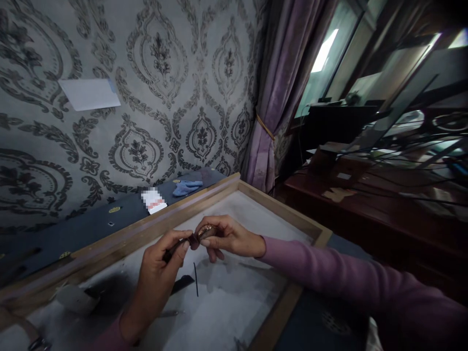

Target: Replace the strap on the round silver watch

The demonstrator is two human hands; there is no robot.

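My right hand [228, 238] pinches a shiny, copper-brown rounded object [206, 232] between thumb and fingers. My left hand [155, 265] grips a slim dark brown piece [171, 251], its reddish-brown end [193, 241] meeting or nearly meeting the rounded object. Fingers hide much of both pieces, so their exact kind is unclear. The hands are held close together above a white surface inside a wooden frame [305, 222]. Below them lie a thin black stick [196, 279], a dark flat piece [183, 283] and a slender metal tool [171, 313].
A pale cup-like object [76, 298] lies at the lower left. Beyond the frame, a blue cloth [186, 188] and a small white packet [155, 201] rest on dark fabric [91, 229]. Patterned wall, purple curtain [268, 122] and a cluttered reddish-brown desk [365, 204] surround the area.
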